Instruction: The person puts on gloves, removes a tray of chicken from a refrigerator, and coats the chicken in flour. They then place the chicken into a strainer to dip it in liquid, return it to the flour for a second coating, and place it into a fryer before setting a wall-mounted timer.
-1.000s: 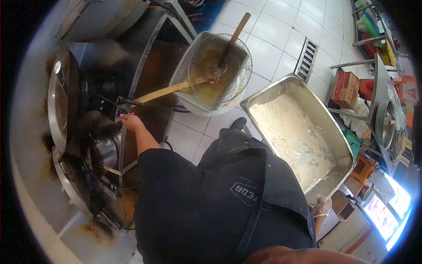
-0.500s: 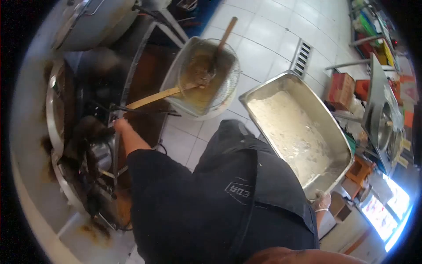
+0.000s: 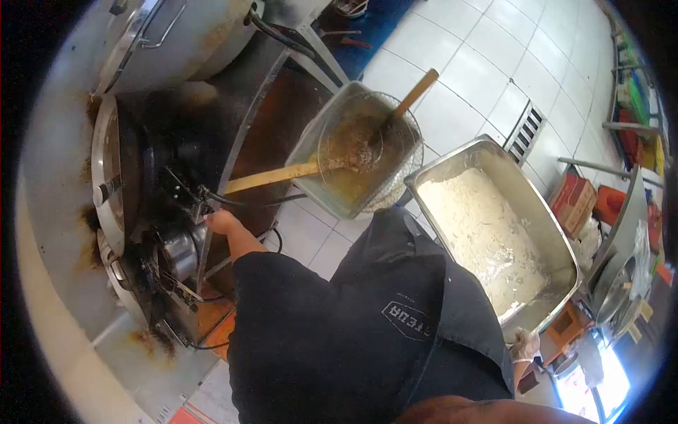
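Note:
My bare left hand (image 3: 222, 222) is closed at the stove's front edge, against a small dark fitting (image 3: 200, 210) with hoses; its fingertips are partly hidden. In a clear glove, my right hand (image 3: 524, 346) grips the near end of a deep metal tray (image 3: 565, 265), which holds a pale, flour-like layer (image 3: 477, 226). Beyond my left hand stands a plastic tub (image 3: 311, 138) of brownish liquid, with a round wire strainer (image 3: 417, 152) over it. The strainer's wooden handle (image 3: 272, 177) points toward the stove, and another wooden handle (image 3: 417, 92) sticks out beyond.
Large metal pots (image 3: 212, 35) and round lids (image 3: 108, 169) line the left side. A steel pot (image 3: 180, 254) sits low by the stove. A floor drain (image 3: 526, 133), a red box (image 3: 572, 201) and shelving are at the right.
The view has shifted, so the tub, tray and stove appear further right. My left hand stays by the fitting and my right hand still grips the tray.

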A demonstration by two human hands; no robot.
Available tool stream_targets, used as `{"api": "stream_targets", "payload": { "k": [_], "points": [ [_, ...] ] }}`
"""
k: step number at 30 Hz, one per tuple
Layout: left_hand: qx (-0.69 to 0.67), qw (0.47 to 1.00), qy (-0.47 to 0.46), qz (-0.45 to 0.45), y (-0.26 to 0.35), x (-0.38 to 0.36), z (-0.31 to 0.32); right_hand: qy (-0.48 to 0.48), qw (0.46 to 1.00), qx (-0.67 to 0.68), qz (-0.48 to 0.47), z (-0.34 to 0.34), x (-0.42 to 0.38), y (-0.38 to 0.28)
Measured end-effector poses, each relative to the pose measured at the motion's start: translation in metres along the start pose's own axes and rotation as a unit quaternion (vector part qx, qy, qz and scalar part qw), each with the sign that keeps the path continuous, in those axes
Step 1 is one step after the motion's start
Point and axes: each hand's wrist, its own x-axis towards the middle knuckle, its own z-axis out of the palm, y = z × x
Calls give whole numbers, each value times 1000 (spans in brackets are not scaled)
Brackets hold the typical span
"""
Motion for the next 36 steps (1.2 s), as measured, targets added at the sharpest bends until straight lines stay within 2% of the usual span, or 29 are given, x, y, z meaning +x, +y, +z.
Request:
{"api": "stream_targets", "payload": {
  "k": [3, 4, 6, 7, 8, 11, 14, 17, 19, 21, 23, 26, 29, 32, 33, 35, 36],
  "points": [
    [0, 999, 35, -22, 10, -9, 2, 70, 993, -21, -93, 0, 23, -4],
    [21, 998, 62, -27, 23, -21, 4, 19, 993, -69, -90, -5, 30, -4],
    [61, 992, 102, -41, 44, -41, 6, 0, 992, -71, -105, -16, 44, -17],
    [77, 990, 106, -49, 50, -45, 6, -11, 991, -72, -113, -20, 50, -22],
    [97, 988, 108, -55, 55, -50, 5, 18, 991, -61, -114, -15, 53, -15],
    [142, 983, 101, -61, 65, -56, 6, -28, 989, -88, -115, -23, 70, -19],
    [165, 978, 111, -64, 62, -53, 7, 118, 974, -18, -190, -31, 85, -59],
    [169, 975, 139, -28, 41, -35, 4, 33, 978, -80, -188, -43, 95, -60],
    [168, 974, 154, -5, 27, -29, 8, 27, 997, 29, -66, -47, 92, -75],
    [185, 972, 145, 17, 23, -30, 8, 44, 996, 58, -59, -49, 92, -76],
    [193, 973, 126, 23, 30, -36, 7, 83, 982, 6, -168, -44, 95, -64],
    [112, 983, 144, -20, 25, -28, 9, 44, 998, 23, -44, -39, 93, -58],
    [84, 985, 146, -39, 37, -39, 12, 0, 992, 128, -19, -42, 96, -58],
    [125, 981, 141, -39, 40, -39, 10, 0, 984, 178, -1, -36, 94, -52],
    [165, 978, 131, -14, 35, -36, 9, -8, 983, 186, 11, -38, 94, -55],
    [205, 971, 119, 12, 25, -29, 7, -64, 978, 189, 56, -62, 94, -86],
    [207, 971, 117, 13, 24, -29, 7, -69, 992, 101, -3, -59, 94, -74]
  ]
}}
